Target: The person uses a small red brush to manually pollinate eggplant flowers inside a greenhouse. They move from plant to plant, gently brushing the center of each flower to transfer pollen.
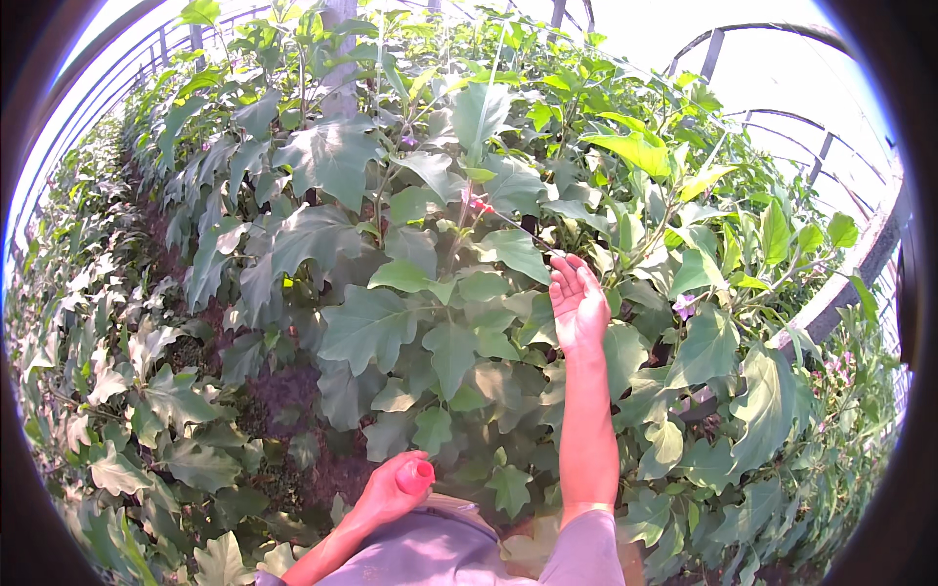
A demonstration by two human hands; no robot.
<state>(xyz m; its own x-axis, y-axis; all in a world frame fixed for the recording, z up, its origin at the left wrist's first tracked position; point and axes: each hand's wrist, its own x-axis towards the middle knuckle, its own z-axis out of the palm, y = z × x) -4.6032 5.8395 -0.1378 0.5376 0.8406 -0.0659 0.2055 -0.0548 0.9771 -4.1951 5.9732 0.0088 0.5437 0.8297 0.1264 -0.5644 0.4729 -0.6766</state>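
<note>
My left hand [386, 489] is wrapped around a small pink-red bottle [415, 476] near my waist, its round mouth facing up. Ahead of me, my right hand [577, 300] reaches palm up among eggplant leaves. Between its fingertips is a thin dark rod [524, 228] that points up and to the left. The rod's red tip [481, 206] lies beside a pale purple flower [466, 195] on an eggplant stem [459, 234]; I cannot tell if they touch. Broad lobed leaves [374, 326] hang below and left of the rod.
A second purple flower [685, 306] grows right of my right hand. A slanted grey post [843, 286] crosses the right side. Pale strings [489, 88] run up from the plants. Bare soil [286, 403] shows between rows at left, under curved greenhouse hoops [788, 29].
</note>
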